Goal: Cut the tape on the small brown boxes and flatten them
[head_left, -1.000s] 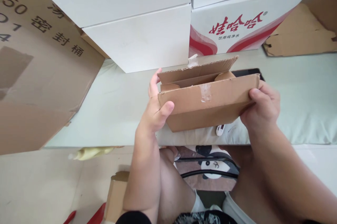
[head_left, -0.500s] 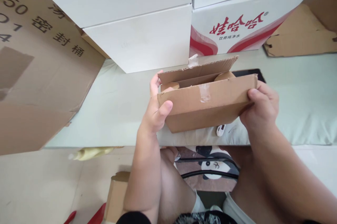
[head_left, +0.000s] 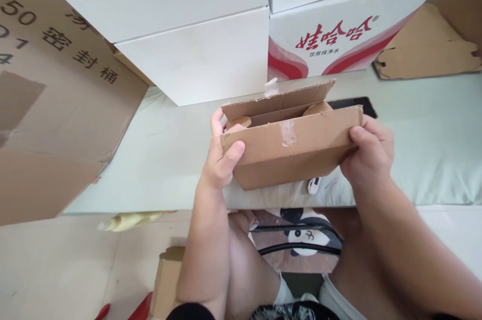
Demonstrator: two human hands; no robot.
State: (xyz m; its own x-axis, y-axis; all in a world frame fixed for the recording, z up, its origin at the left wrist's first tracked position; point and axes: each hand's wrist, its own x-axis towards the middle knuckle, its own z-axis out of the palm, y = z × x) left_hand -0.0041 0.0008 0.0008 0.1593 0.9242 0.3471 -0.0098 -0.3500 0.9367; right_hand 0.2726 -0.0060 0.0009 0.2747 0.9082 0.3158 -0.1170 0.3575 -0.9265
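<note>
Between the left grip (head_left: 222,157) and the right grip (head_left: 371,152), the cardboard box (head_left: 289,147) is plain brown, with a cloudy patch of clear tape on its near face. Beyond the grips, plain white boxes (head_left: 196,54) adjoin a water carton (head_left: 339,34), white with red swirls and red characters. Left of the left grip, a big brown carton (head_left: 56,84) carries black print. The bench (head_left: 161,159) under the grips is pale green. Nearer than the grips is a black-and-white panda print (head_left: 301,237).
</note>
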